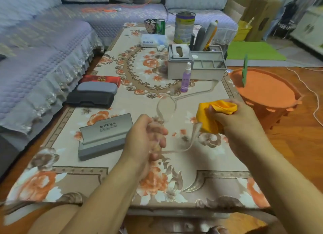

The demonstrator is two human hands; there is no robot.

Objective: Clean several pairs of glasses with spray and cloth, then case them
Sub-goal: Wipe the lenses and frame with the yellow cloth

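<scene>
Clear glasses (167, 109) gripped in left hand (148, 136); right hand (239, 118) clutching yellow cloth (215, 115); case (103, 136) print seemingly illegible.

Clear plastic glasses (167, 109), yellow cloth (208, 118)

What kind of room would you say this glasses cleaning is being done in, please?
Most likely a home living room: a covered sofa wraps round a low table with a floral cloth, which carries a tissue box.

Dim, soft indoor light; blurred, wide-angle bending at edges.
</scene>
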